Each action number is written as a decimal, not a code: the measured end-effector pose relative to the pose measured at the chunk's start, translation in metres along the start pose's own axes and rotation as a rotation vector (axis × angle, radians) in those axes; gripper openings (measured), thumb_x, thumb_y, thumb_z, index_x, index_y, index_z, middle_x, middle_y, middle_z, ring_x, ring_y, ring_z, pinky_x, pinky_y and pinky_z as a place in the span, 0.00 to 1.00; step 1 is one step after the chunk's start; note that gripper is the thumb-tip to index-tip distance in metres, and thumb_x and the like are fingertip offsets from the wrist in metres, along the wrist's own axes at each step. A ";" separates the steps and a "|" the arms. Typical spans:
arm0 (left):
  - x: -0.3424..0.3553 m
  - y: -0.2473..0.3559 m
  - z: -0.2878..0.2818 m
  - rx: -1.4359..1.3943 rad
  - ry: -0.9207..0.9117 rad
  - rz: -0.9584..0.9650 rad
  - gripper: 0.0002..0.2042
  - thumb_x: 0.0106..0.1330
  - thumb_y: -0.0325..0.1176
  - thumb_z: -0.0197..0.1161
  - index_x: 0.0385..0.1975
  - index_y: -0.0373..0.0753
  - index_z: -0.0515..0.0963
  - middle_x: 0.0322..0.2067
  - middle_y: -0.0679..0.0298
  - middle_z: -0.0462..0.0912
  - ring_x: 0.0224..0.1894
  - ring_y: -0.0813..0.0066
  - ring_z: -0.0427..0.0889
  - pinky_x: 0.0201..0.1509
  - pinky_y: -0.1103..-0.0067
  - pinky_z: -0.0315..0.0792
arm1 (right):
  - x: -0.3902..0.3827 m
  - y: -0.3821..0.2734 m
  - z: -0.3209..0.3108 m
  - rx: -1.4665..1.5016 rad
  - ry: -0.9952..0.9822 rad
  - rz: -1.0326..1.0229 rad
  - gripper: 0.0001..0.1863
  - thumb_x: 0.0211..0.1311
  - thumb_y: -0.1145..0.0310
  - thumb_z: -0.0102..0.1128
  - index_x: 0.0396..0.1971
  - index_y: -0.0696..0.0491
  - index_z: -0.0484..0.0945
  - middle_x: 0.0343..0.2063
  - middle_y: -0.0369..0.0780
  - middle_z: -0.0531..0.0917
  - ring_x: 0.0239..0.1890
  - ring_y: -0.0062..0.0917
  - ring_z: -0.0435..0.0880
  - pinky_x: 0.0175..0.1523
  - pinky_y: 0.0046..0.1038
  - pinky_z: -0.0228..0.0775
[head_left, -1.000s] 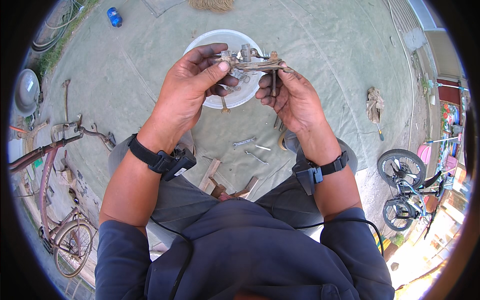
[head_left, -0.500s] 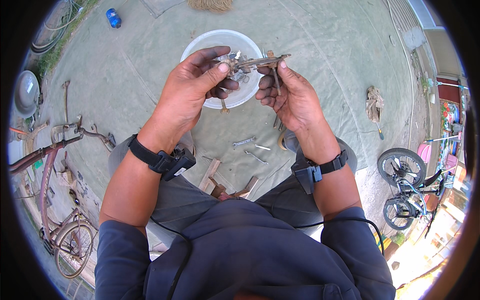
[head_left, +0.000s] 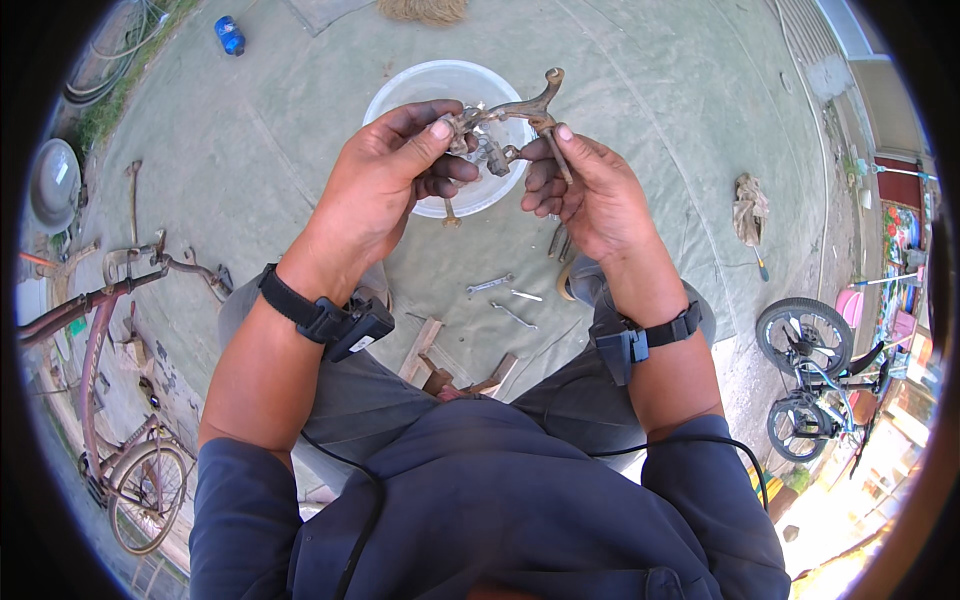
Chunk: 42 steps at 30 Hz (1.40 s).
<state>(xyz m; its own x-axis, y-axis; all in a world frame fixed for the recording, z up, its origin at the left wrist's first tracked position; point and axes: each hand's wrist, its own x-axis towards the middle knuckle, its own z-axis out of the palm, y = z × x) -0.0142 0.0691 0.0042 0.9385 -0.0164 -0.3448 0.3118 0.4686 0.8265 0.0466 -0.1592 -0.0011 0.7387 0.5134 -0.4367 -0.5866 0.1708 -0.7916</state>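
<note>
A rusty, greasy bicycle brake caliper (head_left: 530, 103) with curved arms is held up between both hands over a white plastic basin (head_left: 428, 75). My left hand (head_left: 375, 180) grips its left end between thumb and fingers. On the other side, my right hand (head_left: 592, 190) pinches the caliper near a long bolt (head_left: 558, 157) that points down. A dark block (head_left: 497, 160) shows on the caliper between the hands. Small metal parts lie in the basin, partly hidden behind the hands and the caliper.
Two wrenches (head_left: 490, 284) (head_left: 514, 315) lie on the green ground sheet between my legs, near a wooden frame (head_left: 420, 350). An old bicycle frame (head_left: 95, 370) is at left, a hammer (head_left: 133, 200) beyond it. At right are a small bicycle (head_left: 805, 335) and a rag (head_left: 748, 208).
The caliper has turned in my hands: its curved arm now rises above my right hand, where it lay nearly level before. My right hand has shifted slightly; the left has hardly moved.
</note>
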 end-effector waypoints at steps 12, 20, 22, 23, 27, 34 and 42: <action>-0.001 0.000 -0.001 -0.129 -0.109 0.032 0.20 0.74 0.32 0.57 0.62 0.30 0.69 0.48 0.56 0.82 0.45 0.67 0.86 0.45 0.77 0.79 | 0.012 0.004 -0.003 -0.092 0.084 -0.119 0.27 0.71 0.53 0.58 0.57 0.61 0.73 0.48 0.42 0.83 0.50 0.27 0.81 0.56 0.34 0.74; -0.005 0.006 0.001 -0.147 -0.217 0.025 0.25 0.73 0.33 0.57 0.67 0.29 0.64 0.54 0.50 0.80 0.52 0.63 0.84 0.51 0.77 0.78 | 0.012 -0.001 -0.005 0.004 0.074 -0.093 0.24 0.74 0.56 0.53 0.58 0.60 0.72 0.49 0.43 0.83 0.51 0.31 0.82 0.56 0.37 0.75; -0.005 0.007 0.001 -0.145 -0.234 0.019 0.25 0.74 0.32 0.55 0.67 0.28 0.63 0.55 0.52 0.78 0.53 0.63 0.83 0.51 0.76 0.78 | 0.011 -0.001 -0.004 0.018 0.087 -0.091 0.23 0.75 0.56 0.52 0.57 0.59 0.72 0.49 0.43 0.83 0.50 0.32 0.83 0.56 0.37 0.75; -0.005 0.007 0.002 -0.144 -0.243 0.016 0.24 0.75 0.32 0.55 0.67 0.28 0.62 0.55 0.53 0.77 0.53 0.62 0.83 0.51 0.76 0.78 | 0.011 -0.001 -0.004 0.018 0.086 -0.091 0.23 0.75 0.56 0.52 0.57 0.59 0.73 0.49 0.43 0.83 0.50 0.32 0.83 0.56 0.36 0.75; -0.005 0.008 0.002 -0.134 -0.230 0.019 0.25 0.75 0.32 0.55 0.67 0.27 0.61 0.56 0.54 0.77 0.52 0.63 0.84 0.51 0.76 0.77 | 0.011 -0.002 -0.003 0.014 0.085 -0.088 0.23 0.75 0.57 0.52 0.57 0.59 0.73 0.49 0.43 0.83 0.49 0.32 0.83 0.55 0.36 0.76; -0.006 0.008 0.002 -0.120 -0.216 0.016 0.25 0.75 0.33 0.54 0.67 0.27 0.61 0.54 0.54 0.79 0.52 0.64 0.84 0.50 0.76 0.77 | 0.012 -0.002 -0.003 0.010 0.094 -0.082 0.24 0.74 0.57 0.53 0.58 0.60 0.72 0.48 0.42 0.83 0.47 0.31 0.83 0.52 0.35 0.77; -0.006 0.008 0.002 -0.122 -0.219 0.013 0.24 0.75 0.32 0.55 0.67 0.27 0.62 0.54 0.54 0.78 0.52 0.64 0.84 0.50 0.76 0.78 | 0.011 -0.002 -0.002 0.012 0.103 -0.079 0.24 0.74 0.57 0.54 0.58 0.61 0.72 0.48 0.42 0.82 0.46 0.32 0.83 0.52 0.36 0.77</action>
<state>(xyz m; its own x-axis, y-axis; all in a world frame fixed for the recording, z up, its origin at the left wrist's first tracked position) -0.0167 0.0715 0.0131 0.9562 -0.1943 -0.2191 0.2919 0.5731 0.7657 0.0567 -0.1559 -0.0048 0.8128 0.4090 -0.4148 -0.5284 0.2179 -0.8206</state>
